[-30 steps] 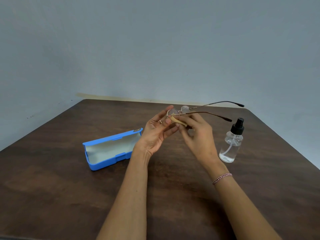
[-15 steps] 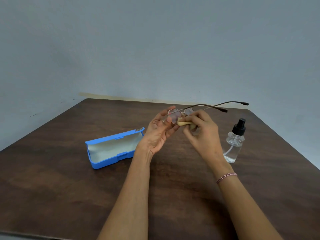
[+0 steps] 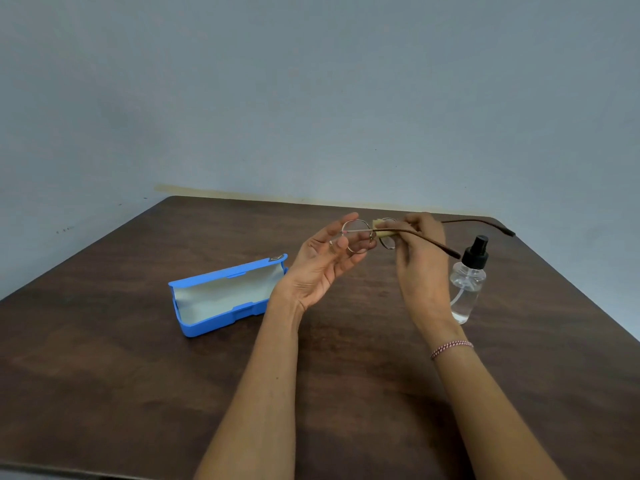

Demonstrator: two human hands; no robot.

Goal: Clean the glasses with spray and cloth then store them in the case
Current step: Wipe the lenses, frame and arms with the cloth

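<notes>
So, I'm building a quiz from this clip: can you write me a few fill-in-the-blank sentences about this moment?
1. The case on the table is coloured ____.
2. The right hand presses a small yellow ____ against a lens of the glasses.
3. The spray bottle stands upright with a ____ pump top.
4. The case lies with its lid ____.

Missing words: blue; cloth; black; open

Round wire-rimmed glasses [image 3: 360, 237], arms unfolded, were held above the table, a small yellow cloth [image 3: 485, 233] pressed on one lens; a blue case [image 3: 225, 296] lay open, a clear spray bottle [image 3: 467, 282] upright.
</notes>
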